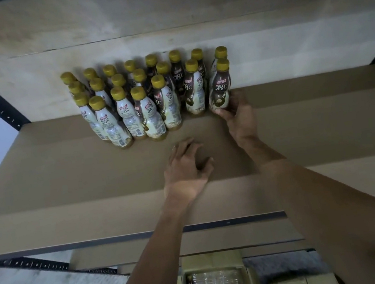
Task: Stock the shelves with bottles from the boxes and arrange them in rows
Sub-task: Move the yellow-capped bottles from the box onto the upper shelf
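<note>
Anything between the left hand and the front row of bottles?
Nothing visible. Only bare shelf board lies between the left hand and the front bottles. The right hand grips the rightmost bottle, off to the side of that path.

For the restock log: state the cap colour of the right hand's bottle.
Mustard-yellow cap on that bottle; head view.

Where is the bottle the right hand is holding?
In the head view, the bottle sits on the shelf at the right end of the group, in front of another bottle, right hand holding its base.
</note>
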